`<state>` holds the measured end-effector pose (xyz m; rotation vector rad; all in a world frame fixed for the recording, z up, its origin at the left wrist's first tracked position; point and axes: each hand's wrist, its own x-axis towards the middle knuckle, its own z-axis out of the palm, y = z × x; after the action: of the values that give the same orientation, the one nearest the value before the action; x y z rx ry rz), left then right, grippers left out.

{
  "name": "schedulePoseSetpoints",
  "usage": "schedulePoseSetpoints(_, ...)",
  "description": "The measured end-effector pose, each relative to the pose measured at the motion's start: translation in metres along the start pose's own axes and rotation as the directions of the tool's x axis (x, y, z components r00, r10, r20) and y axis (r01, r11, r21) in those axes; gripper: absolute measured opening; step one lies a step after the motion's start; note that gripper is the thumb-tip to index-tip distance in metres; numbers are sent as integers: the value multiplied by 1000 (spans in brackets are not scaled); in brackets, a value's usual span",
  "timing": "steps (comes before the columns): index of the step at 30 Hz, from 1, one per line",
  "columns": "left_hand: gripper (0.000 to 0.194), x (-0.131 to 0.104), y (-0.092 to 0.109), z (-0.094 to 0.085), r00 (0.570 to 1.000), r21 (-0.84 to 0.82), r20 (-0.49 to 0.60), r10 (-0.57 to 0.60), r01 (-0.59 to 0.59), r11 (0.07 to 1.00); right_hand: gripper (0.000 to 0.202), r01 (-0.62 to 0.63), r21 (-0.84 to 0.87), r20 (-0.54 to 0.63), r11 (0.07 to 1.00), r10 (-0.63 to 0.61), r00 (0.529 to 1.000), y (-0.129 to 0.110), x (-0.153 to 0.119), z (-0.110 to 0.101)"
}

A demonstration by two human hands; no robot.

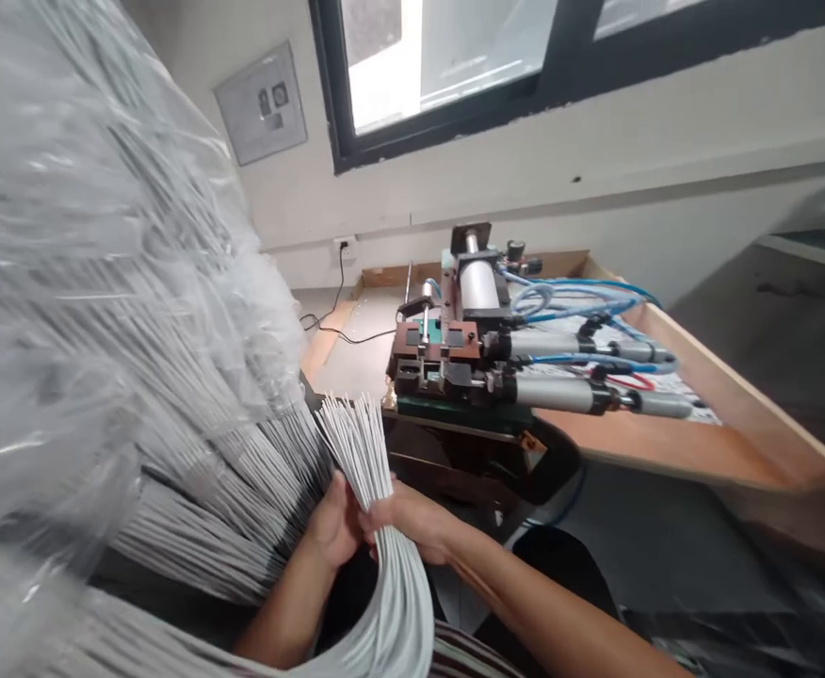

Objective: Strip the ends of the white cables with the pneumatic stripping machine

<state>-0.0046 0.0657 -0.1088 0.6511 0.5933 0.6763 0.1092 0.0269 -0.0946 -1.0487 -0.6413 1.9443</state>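
A thick bundle of thin white wires (402, 593) curves up in front of me, its cut ends fanned out at the top. My right hand (412, 516) is wrapped around the bundle from the right, below those loose ends. On the other side, my left hand (338, 523) grips the same bundle, thumb up, its fingers partly hidden behind the wires. Just beyond the wire ends is a bench machine (441, 353) with metal cylinders and small clamping jaws; neither hand touches it.
Large stacks of similar wires (193, 414) in clear plastic wrap (45, 235) fill the left side. A wooden-edged table (744, 428) carries the machine, with blue air hoses (589, 294) on it. A black power cord (346, 334) runs to a wall socket (346, 249).
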Motion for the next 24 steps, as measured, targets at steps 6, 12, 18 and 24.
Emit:
schedulePoseSetpoints(6, 41, 33, 37, 53, 984, 51, 155, 87, -96, 994, 16, 205, -256, -36, 945, -221, 975, -44, -23, 8)
schedulePoseSetpoints(12, 17, 57, 51, 63, 991, 188, 52, 126, -133, 973, 20, 386, -141, -72, 912, -399, 914, -51, -18, -8)
schedulePoseSetpoints(18, 27, 109, 38, 18, 968, 198, -251, 14, 37, 980, 28, 240, -114, -103, 964, -252, 962, -3, 19, -30)
schedulePoseSetpoints(24, 29, 114, 27, -22, 910, 109, -298, -290, 334, 936, 22, 213, -140, -81, 967, -226, 971, 15, 40, -33)
